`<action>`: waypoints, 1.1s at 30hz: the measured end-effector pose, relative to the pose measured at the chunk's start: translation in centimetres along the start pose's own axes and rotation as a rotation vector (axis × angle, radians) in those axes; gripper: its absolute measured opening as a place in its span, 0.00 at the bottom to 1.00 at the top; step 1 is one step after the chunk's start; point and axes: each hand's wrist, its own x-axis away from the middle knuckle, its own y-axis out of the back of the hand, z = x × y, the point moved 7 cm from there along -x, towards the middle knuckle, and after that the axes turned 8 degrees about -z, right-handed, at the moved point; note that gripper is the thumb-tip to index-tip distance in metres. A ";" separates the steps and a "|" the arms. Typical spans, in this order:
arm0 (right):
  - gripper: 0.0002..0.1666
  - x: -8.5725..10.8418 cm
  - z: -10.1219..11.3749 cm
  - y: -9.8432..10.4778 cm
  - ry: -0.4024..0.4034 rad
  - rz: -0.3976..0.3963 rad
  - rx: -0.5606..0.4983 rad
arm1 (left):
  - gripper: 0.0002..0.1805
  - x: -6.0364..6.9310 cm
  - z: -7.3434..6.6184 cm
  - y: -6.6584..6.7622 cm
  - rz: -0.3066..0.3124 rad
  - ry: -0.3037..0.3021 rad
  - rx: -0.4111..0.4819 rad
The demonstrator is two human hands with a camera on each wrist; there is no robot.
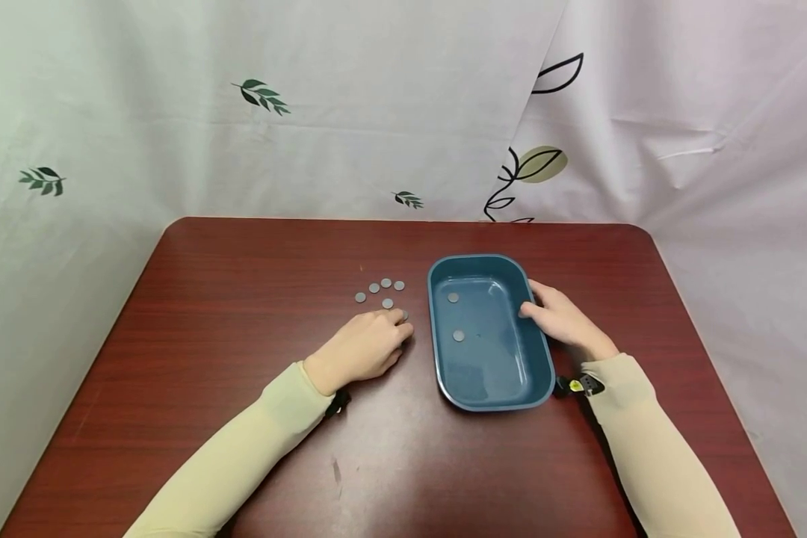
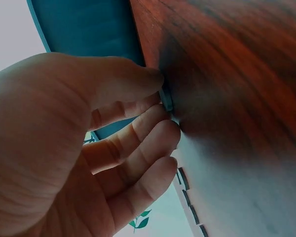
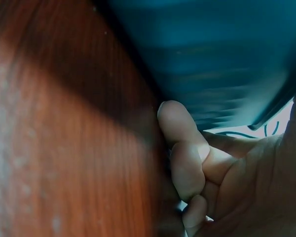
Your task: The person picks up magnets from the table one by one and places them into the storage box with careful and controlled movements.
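Observation:
My left hand (image 1: pixel 363 345) is low over the table, fingers curled, with a small grey coin (image 2: pixel 166 97) between thumb and fingertips at the tabletop. In the head view, that coin is partly covered by the fingers. Several more round grey coins (image 1: pixel 387 303) lie loose just beyond this hand. To their right stands a blue rectangular plastic tray (image 1: pixel 487 408), with one coin (image 1: pixel 453 297) and another coin (image 1: pixel 459 336) flat on its bottom. My right hand (image 1: pixel 565 320) holds the tray's right side, its thumb hooked over the rim and the other fingers along the outer wall.
The reddish-brown wooden table (image 1: pixel 255 261) has rounded far corners. Behind it hangs a white curtain (image 1: pixel 350 112) printed with leaves, meeting the table's far edge. Both wrists wear dark straps; the right strap (image 1: pixel 581 385) sits close beside the tray's near right corner.

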 end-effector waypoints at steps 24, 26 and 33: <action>0.27 0.1 -0.1 -0.1 -0.029 -0.015 0.019 | 0.04 -0.1 0.9 0.0 0.040 0.049 0.115; 0.27 0.1 -0.1 -0.1 -0.034 -0.014 0.022 | 0.04 -0.1 0.9 0.0 0.048 0.054 0.124; 0.29 0.0 -0.1 -0.1 -0.054 -0.018 0.034 | 0.06 -0.1 1.0 0.1 0.041 0.058 0.148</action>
